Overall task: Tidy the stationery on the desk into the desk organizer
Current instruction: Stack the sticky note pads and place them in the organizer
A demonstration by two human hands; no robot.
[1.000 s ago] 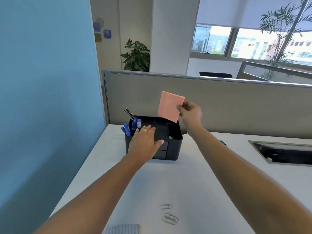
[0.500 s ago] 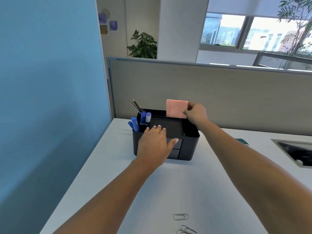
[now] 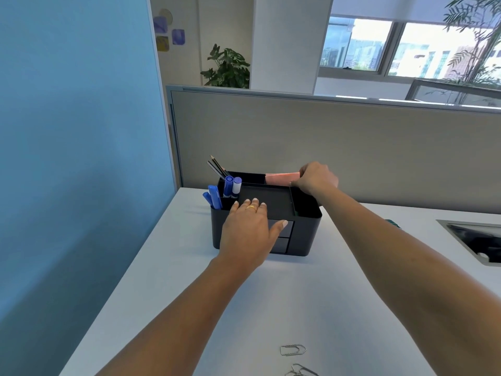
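Organizer (image 3: 306, 234) sits toward the back of the desk (image 3: 352, 308), close to the partition. Left hand (image 3: 248, 229) lies flat on its front, fingers straight and reaching over the rim onto the shallow middle tray, thumb out along the drawer fronts; it holds nothing and looks to be steadying the box. Right hand (image 3: 317, 179) reaches over the rear right corner, fingers curled, pinching the right end of the pink pad (image 3: 280, 178). Pad stands on edge in the rear right compartment, long axis running left to right along the back wall, mostly sunk, only a strip showing above the rim. Cannot tell whether its lower edge has reached the bottom. Judgement: the pad is as good as stowed, and what remains is to let go and lift the hand straight up, clear of the rim. Blue pens (image 3: 215, 198) and pencils (image 3: 217, 166) stand in the left compartments. Clips (image 3: 292, 350) lie loose on the desk well apart from the organizer, on the near side, between the two forearms. Both hands are beyond them, so either must draw back toward the body; the left, holding nothing, seems the readier.
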